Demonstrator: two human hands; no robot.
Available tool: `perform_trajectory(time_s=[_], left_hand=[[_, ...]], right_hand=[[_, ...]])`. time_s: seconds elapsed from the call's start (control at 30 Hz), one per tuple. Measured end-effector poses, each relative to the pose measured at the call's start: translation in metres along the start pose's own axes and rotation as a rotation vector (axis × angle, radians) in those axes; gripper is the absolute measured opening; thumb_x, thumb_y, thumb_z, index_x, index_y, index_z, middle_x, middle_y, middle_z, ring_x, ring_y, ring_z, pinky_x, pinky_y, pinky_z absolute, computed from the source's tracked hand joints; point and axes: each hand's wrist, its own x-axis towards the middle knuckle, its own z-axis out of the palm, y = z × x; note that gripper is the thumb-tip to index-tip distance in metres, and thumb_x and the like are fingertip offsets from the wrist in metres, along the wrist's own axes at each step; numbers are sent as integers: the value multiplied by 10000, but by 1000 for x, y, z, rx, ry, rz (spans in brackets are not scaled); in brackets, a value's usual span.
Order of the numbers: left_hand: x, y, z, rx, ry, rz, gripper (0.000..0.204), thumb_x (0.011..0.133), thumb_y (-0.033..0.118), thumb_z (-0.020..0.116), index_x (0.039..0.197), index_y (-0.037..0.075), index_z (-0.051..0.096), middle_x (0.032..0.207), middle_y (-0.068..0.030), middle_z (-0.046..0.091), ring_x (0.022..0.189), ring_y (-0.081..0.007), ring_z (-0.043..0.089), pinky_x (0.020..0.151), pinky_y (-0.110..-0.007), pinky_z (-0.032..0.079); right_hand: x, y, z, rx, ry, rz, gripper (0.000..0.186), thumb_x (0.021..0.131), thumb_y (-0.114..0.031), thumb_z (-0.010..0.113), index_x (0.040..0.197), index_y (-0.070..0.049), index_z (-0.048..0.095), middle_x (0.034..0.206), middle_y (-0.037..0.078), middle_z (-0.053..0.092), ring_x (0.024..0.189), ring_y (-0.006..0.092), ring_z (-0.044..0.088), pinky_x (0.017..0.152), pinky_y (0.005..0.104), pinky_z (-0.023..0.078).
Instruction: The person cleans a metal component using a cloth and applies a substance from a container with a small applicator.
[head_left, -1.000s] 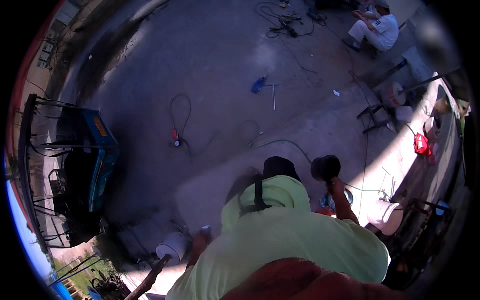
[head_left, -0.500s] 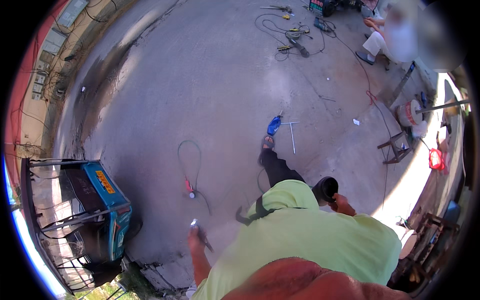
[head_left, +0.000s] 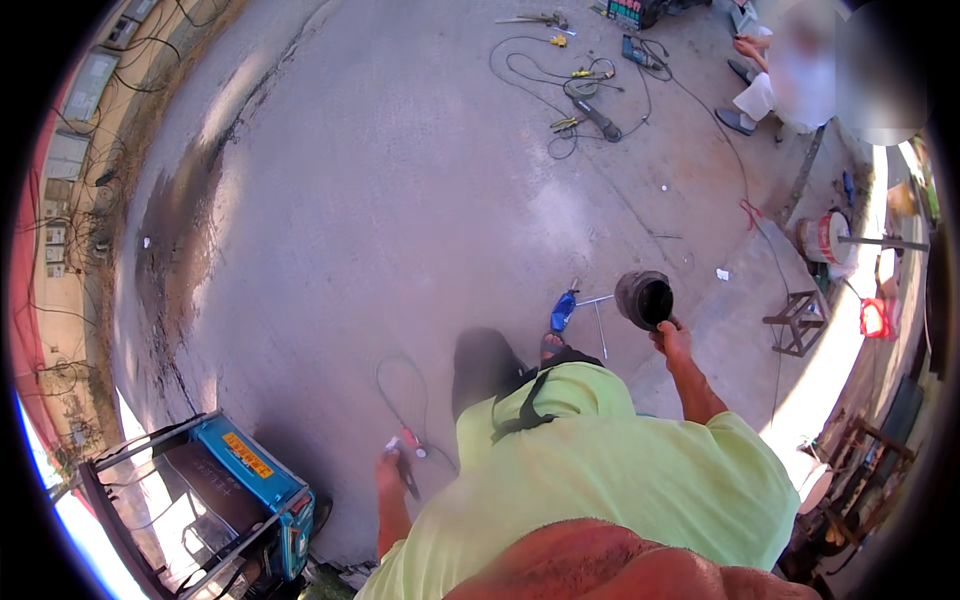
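My right hand [head_left: 676,342] grips the rim of a black round pot-like container [head_left: 630,298], its dark opening turned to the right. Low on the left, my left hand [head_left: 391,472] is closed around a tool with a silvery end and a dark, narrow lower part [head_left: 408,474]; its exact kind is unclear. Beside that hand lies a red-handled air hose gauge [head_left: 412,440] with its thin hose looped on the ground. By my foot are a blue pouch-like item with a narrow tip [head_left: 563,312] and a metal T-handle wrench [head_left: 601,325].
A blue three-wheeled vehicle [head_left: 245,465] stands at the lower left. Cords, an angle grinder [head_left: 598,118] and a drill [head_left: 640,52] lie far ahead. A seated person [head_left: 790,85] is at the far right, with a wooden stool [head_left: 797,324] and a bucket [head_left: 822,238] nearer.
My right hand has moved forward, carrying the black container away from my body. My other leg now shows bent in front. The view has shifted, with the vehicle appearing closer in.
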Motion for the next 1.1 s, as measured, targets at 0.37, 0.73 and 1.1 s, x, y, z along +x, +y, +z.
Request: perform_trajectory(time_s=[0.37,0.73,1.1], left_hand=[[251,167,12,983,-198,136,350,975,294,577,1174,20,665,1013,-154,670,862,-236,683,780,-395,554],[444,675,305,554,-287,249,208,961,166,609,1078,-6,610,840,-80,650,709,-189,658,628,-329,534],[545,838,646,760,-505,134,257,963,161,608,1152,-14,599,842,-82,638,688,-180,639,631,-304,516]], right_hand=[[78,-68,206,200,208,231,278,865,-227,614,1128,-142,587,896,66,703,736,190,719,602,337,514],[115,-98,313,340,325,512,258,846,-263,605,1051,-108,582,863,83,670,686,220,698,584,346,515],[260,-225,405,610,473,590,370,827,-238,625,1158,-83,567,945,105,681,778,244,709,618,342,528]])
